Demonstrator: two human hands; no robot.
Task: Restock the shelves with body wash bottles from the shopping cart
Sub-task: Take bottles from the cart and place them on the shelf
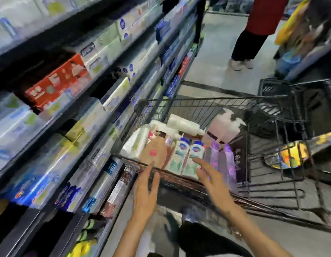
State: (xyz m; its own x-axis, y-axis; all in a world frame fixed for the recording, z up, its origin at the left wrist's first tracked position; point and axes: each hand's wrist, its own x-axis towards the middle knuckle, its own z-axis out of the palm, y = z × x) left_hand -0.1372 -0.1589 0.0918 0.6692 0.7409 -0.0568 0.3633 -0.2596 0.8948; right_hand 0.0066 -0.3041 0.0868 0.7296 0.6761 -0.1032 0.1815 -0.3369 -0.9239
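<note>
A black wire shopping cart (213, 101) stands in the aisle, holding several bottles and packs. Two white body wash bottles with blue caps (188, 151) lie side by side in its middle. A tan bottle with a pink dot (153, 151) lies to their left, purple bottles (222, 160) to their right, white packs (181, 123) behind. My left hand (145, 190) hovers with straight fingers over the cart's near rim by the tan bottle. My right hand (211, 175) reaches with spread fingers toward the white bottles. Neither holds anything. The image is motion-blurred.
Tall shelves (72, 112) packed with boxed goods run along the left, close to the cart. A person in a red top and black trousers (250, 34) stands further down the aisle. A second black cart (298, 101) and another shelf edge are on the right.
</note>
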